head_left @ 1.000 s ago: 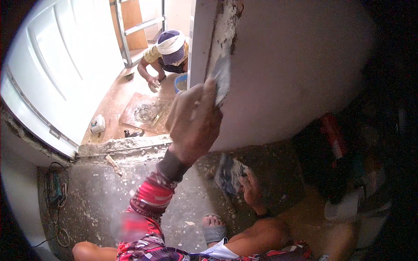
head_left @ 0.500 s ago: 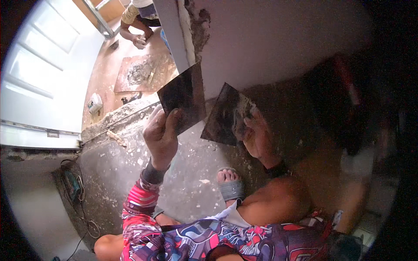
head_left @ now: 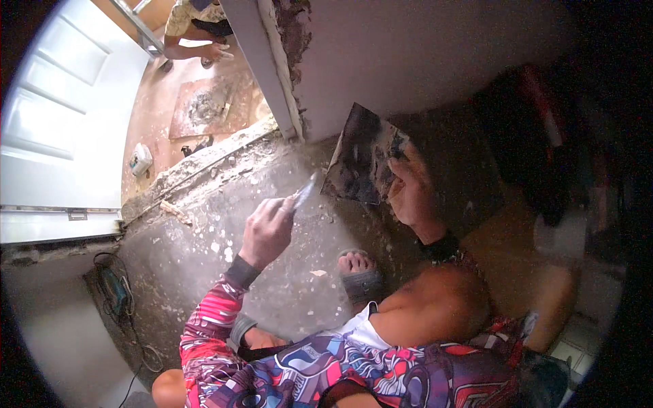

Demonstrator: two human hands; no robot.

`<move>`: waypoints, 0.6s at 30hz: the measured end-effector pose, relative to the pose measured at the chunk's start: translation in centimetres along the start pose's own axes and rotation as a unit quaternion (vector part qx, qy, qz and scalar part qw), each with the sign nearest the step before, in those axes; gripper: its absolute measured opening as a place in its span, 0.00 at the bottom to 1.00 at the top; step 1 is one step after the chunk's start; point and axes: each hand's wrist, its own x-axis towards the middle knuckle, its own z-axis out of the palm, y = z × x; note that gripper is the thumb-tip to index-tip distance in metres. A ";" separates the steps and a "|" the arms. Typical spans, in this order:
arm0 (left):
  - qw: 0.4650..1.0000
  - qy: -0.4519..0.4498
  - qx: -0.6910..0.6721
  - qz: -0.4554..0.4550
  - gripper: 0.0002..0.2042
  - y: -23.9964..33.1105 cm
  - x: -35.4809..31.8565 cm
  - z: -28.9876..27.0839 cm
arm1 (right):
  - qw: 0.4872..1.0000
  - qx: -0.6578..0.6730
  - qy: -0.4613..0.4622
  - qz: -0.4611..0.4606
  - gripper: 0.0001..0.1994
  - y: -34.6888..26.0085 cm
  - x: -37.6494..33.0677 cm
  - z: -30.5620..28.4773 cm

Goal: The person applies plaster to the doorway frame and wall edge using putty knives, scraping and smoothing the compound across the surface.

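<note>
The left hand [head_left: 267, 231], in the centre of the frame, is closing around the handle of a small putty knife [head_left: 304, 191], whose thin blade is pointing up and right toward the plaster board [head_left: 360, 155]. The right hand [head_left: 410, 194], just right of centre, is gripping that board by its right edge, fingers curled over it, holding it tilted above the concrete floor [head_left: 204, 238].

The board is looking like a flat, stiff, dark sheet smeared with grey and white filler; it is probably light but slippery where wet, so the clean edge seems the safest place to hold it. The knife blade is likely springy and light, best handled by its grip.

A white wall corner [head_left: 286, 81] with broken plaster is rising at the upper centre. Another person [head_left: 197, 27] is crouching at the upper left, beyond the white door [head_left: 61, 136].
</note>
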 end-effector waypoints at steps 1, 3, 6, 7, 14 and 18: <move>0.998 0.050 -0.027 -0.025 0.11 -0.1 0.0 0.1 | 0.999 -0.019 0.024 -0.013 0.18 -0.3 0.0 0.0; 0.979 0.104 -0.089 -0.150 0.07 0.2 0.5 0.1 | 0.994 -0.088 0.036 -0.055 0.18 -0.7 0.2 -0.5; 0.885 0.164 -0.301 -0.316 0.05 2.7 1.1 -2.2 | 0.922 -0.335 0.030 -0.193 0.18 3.6 1.8 -2.0; 0.835 0.187 -0.391 -0.339 0.05 5.1 3.0 -2.0 | 0.852 -0.457 0.032 -0.252 0.17 2.1 1.4 -2.7; 0.791 0.141 -0.488 -0.340 0.09 8.1 4.3 1.9 | 0.859 -0.502 0.042 -0.092 0.18 0.4 -2.8 0.4; 0.759 0.195 -0.520 -0.339 0.09 5.5 3.0 -0.8 | 0.809 -0.576 -0.113 -0.019 0.20 0.8 -3.3 5.0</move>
